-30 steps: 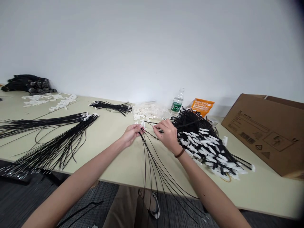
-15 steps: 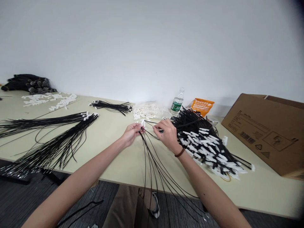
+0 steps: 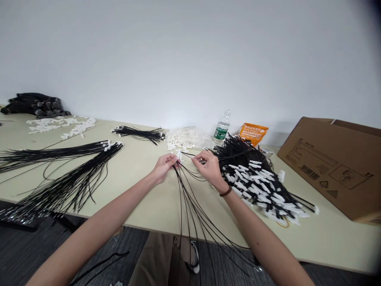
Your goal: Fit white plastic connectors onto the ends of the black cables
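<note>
Near the middle of the table, my left hand (image 3: 164, 167) is closed on the upper ends of several thin black cables (image 3: 190, 198), beside small white connectors (image 3: 179, 154). The cables fan down over the table's front edge. My right hand (image 3: 208, 167), with a brown band at the wrist, is pinched on a black cable that runs toward the connectors by my left fingertips. To its right lies a large heap of black cables (image 3: 238, 153) with white connectors (image 3: 262, 186).
On the table (image 3: 133, 198), two black cable bundles (image 3: 86, 174) lie left and a smaller one (image 3: 143, 134) behind. A bag of white pieces (image 3: 187, 138), a bottle (image 3: 222, 129) and an orange packet (image 3: 253, 133) stand at the back; a cardboard box (image 3: 333, 167) stands right.
The hanging cables have shifted slightly, and more loose strands now bend between my hands. My right hand has barely moved; both hands keep their closed grip.
</note>
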{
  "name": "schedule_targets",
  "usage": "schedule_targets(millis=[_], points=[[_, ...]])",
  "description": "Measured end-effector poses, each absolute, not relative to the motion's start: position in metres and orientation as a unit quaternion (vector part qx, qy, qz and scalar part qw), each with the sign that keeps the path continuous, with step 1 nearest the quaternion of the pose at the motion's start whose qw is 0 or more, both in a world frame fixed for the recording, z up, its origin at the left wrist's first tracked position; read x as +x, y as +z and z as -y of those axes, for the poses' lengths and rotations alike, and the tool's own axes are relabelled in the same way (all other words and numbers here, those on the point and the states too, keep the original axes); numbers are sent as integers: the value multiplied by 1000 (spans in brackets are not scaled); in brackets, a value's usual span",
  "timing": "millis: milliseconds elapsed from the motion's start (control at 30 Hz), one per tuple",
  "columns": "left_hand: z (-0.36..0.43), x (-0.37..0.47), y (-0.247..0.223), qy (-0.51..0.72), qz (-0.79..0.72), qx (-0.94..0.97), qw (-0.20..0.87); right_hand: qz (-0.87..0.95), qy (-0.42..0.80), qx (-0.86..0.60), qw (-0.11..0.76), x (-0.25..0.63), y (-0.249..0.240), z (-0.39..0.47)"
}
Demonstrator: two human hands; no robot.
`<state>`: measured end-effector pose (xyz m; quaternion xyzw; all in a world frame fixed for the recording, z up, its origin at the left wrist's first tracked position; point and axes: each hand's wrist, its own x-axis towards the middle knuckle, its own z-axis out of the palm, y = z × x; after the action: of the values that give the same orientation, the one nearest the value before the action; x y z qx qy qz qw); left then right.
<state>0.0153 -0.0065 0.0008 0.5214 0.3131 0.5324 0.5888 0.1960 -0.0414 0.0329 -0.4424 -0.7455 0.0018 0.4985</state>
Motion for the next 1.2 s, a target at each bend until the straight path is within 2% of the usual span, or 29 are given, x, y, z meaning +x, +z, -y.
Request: schedule_targets(millis=[367, 667, 800, 933, 1200], points=[[11, 15, 7, 513, -330, 593, 525, 718, 107, -450, 520, 200, 30, 32], [16, 18, 7, 464, -318, 632, 533, 794, -33, -404, 452, 195, 31, 41], [17, 18, 7, 449, -312, 642, 538, 824, 16, -343, 451, 190, 29, 43], [18, 18, 9, 447, -311, 642, 540, 817, 68, -344, 457, 188, 27, 43], [19, 18, 6, 439, -305, 635, 558, 819, 64, -347, 453, 187, 28, 42]])
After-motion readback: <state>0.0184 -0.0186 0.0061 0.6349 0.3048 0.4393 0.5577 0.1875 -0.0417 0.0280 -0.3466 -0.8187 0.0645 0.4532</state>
